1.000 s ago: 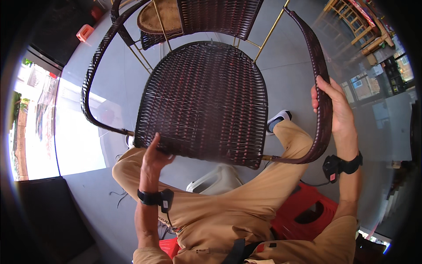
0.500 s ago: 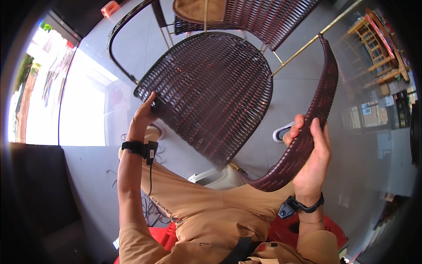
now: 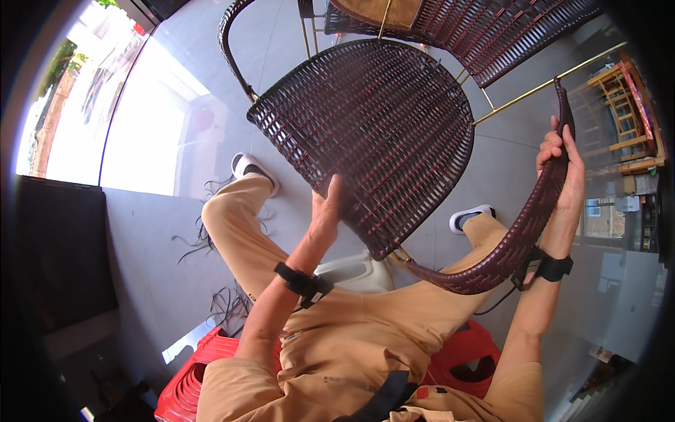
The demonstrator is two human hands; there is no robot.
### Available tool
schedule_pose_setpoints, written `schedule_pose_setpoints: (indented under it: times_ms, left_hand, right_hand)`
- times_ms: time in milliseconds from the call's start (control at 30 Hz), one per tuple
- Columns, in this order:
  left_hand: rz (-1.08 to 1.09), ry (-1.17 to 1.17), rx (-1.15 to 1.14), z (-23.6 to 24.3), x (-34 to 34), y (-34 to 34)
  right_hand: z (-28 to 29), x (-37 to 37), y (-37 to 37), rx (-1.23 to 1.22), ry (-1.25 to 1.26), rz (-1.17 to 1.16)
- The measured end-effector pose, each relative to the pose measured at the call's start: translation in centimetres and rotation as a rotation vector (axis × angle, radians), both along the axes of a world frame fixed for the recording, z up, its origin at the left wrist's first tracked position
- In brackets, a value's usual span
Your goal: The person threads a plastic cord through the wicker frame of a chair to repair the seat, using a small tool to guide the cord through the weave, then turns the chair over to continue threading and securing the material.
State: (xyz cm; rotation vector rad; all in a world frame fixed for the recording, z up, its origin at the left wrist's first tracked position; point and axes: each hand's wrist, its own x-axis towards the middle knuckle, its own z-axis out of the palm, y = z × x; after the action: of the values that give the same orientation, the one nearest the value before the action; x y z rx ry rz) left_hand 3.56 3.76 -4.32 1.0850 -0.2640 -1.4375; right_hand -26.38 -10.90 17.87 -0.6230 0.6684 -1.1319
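Observation:
A dark brown wicker chair with thin gold metal rods lies before my legs, its broad woven panel facing me. My left hand grips the near edge of that panel, thumb on top and the other fingers hidden beneath. On the right, a woven armrest curves from the near corner up to a gold rod. My right hand is wrapped round its upper part. A second curved, woven arm rises at the far left of the chair.
Another wicker piece with a tan panel stands behind. A pale plastic object is between my legs, and red plastic stools are by my seat. Loose dark strips lie on the floor at left. Wooden chair frames stand far right.
My left hand has gone from the panel's left corner to further right along its near edge. My right hand has moved higher up the armrest. The whole view has shifted.

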Motion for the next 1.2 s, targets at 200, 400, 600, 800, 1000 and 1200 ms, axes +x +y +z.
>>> schedule_pose_setpoints:
  times_ms: [200,400,600,800,1000,1200]
  left_hand:
    - [0.231,-0.223,0.142,-0.5,-0.2,-1.1]
    - [0.106,-0.285,0.047,-2.6,2.3,-1.4]
    - [0.016,-0.294,0.114,0.1,4.6,-2.6]
    - [-0.145,-0.324,0.193,1.4,7.9,-4.5]
    - [-0.181,-0.281,0.21,0.2,9.8,-7.0]
    - [-0.202,-0.274,0.276,1.6,11.7,-9.2]
  right_hand:
    - [0.0,0.4,0.3,-0.005,0.096,-0.123]
    - [-0.9,1.2,1.2,-0.044,0.034,-0.145]
    - [0.2,3.6,2.9,-0.05,-0.185,-0.14]
    - [2.3,6.5,4.4,-0.01,-0.253,-0.158]
    - [3.5,7.7,3.5,0.081,-0.264,-0.108]
    - [3.6,9.1,3.9,0.102,-0.044,-0.143]
